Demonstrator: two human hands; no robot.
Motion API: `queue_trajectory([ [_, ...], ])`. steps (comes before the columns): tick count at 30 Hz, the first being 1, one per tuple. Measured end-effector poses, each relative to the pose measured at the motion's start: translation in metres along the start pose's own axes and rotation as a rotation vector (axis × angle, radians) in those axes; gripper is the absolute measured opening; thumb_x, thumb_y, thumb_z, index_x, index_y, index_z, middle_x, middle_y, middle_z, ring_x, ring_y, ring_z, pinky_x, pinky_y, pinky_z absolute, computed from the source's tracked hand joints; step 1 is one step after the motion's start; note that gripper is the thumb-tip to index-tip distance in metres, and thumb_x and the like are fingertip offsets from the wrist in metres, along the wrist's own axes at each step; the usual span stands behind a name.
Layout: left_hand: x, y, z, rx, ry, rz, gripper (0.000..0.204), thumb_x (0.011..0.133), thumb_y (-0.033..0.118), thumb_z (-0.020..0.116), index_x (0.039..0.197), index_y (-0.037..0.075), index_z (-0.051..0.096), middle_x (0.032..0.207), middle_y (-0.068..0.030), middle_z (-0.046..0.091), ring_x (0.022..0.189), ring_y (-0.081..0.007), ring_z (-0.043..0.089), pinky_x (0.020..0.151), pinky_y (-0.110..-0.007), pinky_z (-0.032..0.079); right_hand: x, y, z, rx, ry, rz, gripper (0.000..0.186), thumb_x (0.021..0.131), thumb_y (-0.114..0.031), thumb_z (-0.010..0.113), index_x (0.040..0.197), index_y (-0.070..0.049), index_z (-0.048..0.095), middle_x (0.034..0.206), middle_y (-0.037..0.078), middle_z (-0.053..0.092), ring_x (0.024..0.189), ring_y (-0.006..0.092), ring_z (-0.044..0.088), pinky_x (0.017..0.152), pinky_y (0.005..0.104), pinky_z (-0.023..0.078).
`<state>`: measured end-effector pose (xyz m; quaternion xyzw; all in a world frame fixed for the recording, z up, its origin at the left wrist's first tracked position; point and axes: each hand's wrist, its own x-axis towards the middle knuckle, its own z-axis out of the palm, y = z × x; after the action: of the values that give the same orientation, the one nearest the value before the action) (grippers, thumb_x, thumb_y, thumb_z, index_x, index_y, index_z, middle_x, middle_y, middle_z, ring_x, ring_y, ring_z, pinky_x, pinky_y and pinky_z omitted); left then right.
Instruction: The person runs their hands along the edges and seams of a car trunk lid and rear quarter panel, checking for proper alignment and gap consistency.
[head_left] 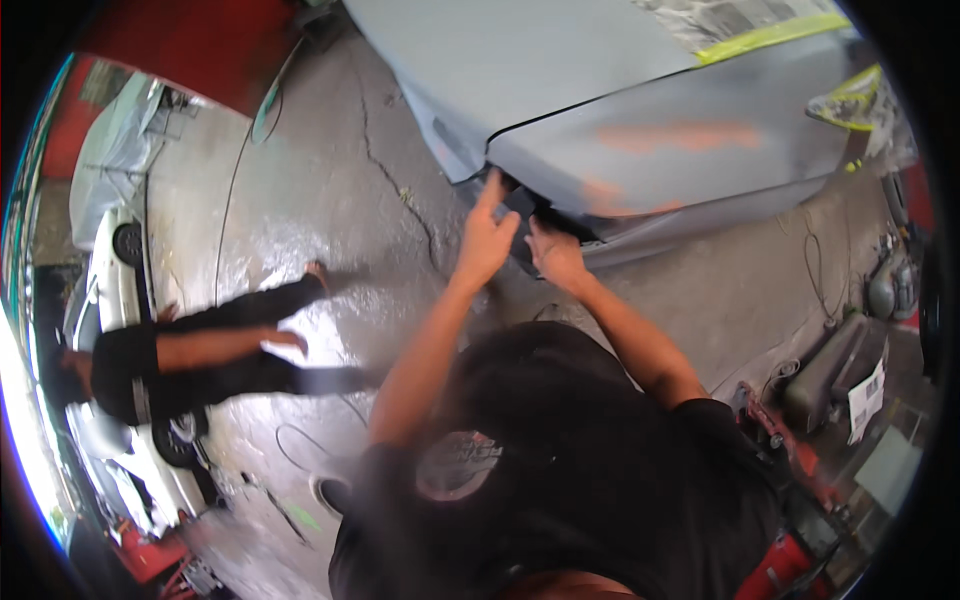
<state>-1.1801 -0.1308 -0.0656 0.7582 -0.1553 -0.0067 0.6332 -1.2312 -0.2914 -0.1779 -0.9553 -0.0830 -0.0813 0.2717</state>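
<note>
A car body in grey primer (560,70) with orange-pink patches fills the top of the view. My left hand (485,240) reaches up to the panel's lower edge, index finger stretched out, with a small dark block (520,203) between finger and thumb. My right hand (556,258) is just to its right, its fingers curled into the dark gap under the same panel edge; its fingertips are hidden. Both forearms rise from my black shirt at the bottom.
Another person in black (200,350) walks across the wet concrete floor (320,180) at left, beside a white car (110,270). Hoses trail over the floor. Masking paper with yellow tape (760,35) covers the car's top right. A red tool (790,460) and grey tank (830,365) stand at right.
</note>
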Motion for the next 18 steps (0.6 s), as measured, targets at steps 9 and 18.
queue_trajectory([
  [9, -0.12, -0.17, -0.059, 0.345, -0.373, -0.275, 0.043, 0.096, 0.021, 0.06, 0.131, -0.003, 0.065, 0.121, -0.0273, 0.07, 0.115, -0.0427, 0.066, 0.101, -0.046, 0.05, 0.002, -0.012, -0.003, -0.062, -0.001, 0.071, 0.033, 0.094, -0.022, 0.068, 0.12, -0.004, 0.058, 0.09, 0.02, 0.067, 0.081, 0.0425, 0.067, 0.068, 0.0513, 0.054],
  [18, -0.197, -0.32, -0.202, 0.469, -0.668, -0.496, 0.042, 0.094, 0.024, 0.059, 0.124, -0.005, 0.068, 0.109, -0.022, 0.073, 0.098, -0.0313, 0.069, 0.085, -0.038, 0.053, -0.001, -0.03, 0.005, -0.159, 0.14, 0.264, 0.037, 0.092, -0.021, 0.069, 0.122, -0.001, 0.064, 0.105, 0.022, 0.071, 0.089, 0.042, 0.067, 0.079, 0.0501, 0.054],
])
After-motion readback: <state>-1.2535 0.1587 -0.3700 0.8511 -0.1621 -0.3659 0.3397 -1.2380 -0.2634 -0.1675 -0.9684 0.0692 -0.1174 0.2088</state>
